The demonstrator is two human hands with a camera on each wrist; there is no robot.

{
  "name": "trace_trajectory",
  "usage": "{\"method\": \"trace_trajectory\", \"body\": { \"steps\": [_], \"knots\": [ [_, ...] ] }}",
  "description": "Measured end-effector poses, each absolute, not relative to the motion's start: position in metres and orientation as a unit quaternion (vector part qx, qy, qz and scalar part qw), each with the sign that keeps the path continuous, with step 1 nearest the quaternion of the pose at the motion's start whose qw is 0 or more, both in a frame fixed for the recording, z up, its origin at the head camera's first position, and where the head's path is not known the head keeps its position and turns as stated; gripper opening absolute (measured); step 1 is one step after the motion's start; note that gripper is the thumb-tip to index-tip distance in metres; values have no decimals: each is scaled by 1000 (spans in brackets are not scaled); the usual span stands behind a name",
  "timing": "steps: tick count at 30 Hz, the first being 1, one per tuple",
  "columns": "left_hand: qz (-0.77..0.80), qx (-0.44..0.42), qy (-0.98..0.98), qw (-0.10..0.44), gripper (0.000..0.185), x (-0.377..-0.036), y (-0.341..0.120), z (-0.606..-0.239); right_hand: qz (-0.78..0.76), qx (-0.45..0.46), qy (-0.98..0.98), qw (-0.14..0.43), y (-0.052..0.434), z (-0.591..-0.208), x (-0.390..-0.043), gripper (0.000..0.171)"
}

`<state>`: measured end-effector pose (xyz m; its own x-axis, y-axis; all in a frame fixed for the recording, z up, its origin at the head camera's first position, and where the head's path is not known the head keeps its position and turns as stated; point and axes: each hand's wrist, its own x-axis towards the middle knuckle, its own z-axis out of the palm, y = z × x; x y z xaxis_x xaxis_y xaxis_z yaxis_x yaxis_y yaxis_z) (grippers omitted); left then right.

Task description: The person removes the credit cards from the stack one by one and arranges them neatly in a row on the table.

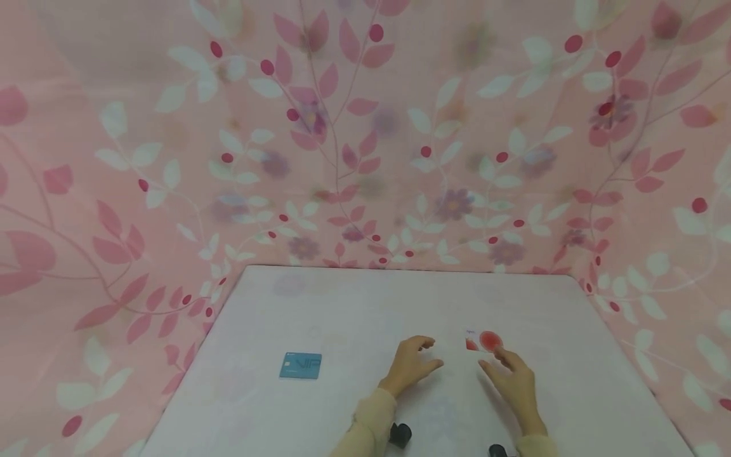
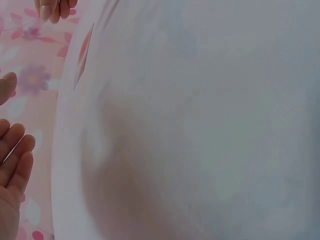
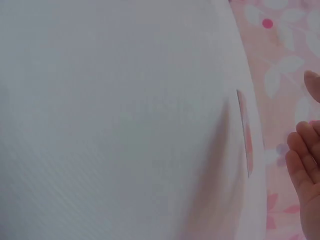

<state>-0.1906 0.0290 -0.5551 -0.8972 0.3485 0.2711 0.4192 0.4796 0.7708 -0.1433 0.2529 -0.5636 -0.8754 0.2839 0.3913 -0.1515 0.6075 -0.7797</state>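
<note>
My left hand (image 1: 410,366) hovers over the middle of the white table with its fingers loosely bent and nothing in them. To its left lies a flat blue card (image 1: 301,365) with "VIP" on it. A white card with red circles (image 1: 483,341) lies farther to the right. My right hand (image 1: 514,382) is just in front of that card, its fingertips overlapping the card's near right corner in the head view. Its fingers and thumb are apart. In the right wrist view the red-and-white card (image 3: 245,132) appears edge-on, apart from the fingers (image 3: 300,165).
The white table (image 1: 365,298) has its far edge against a pink cloth (image 1: 365,158) printed with leaves and flowers, which also rises on both sides. Black wrist cameras (image 1: 401,435) sit by the sleeves.
</note>
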Motion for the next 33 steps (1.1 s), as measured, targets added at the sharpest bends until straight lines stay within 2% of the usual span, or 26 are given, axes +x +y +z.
{"method": "trace_trajectory", "body": {
  "steps": [7, 19, 26, 29, 33],
  "knots": [
    [-464, -230, -854, 54, 41, -186, 10, -549, 436, 4, -858, 271, 236, -556, -138, 41],
    [-483, -219, -844, 79, 41, -173, -28, -553, 460, 51, -853, 241, 208, -554, -134, 37],
    [-486, -185, -849, 99, 40, -164, -56, -553, 479, 79, -843, 233, 186, -552, -135, 38],
    [-488, -174, -847, 119, 41, -162, -69, -555, 484, 87, -841, 225, 176, -551, -137, 38],
    [-474, -168, -847, 171, 40, -162, -85, -559, 497, 107, -833, 217, 160, -547, -140, 38]
  ]
}}
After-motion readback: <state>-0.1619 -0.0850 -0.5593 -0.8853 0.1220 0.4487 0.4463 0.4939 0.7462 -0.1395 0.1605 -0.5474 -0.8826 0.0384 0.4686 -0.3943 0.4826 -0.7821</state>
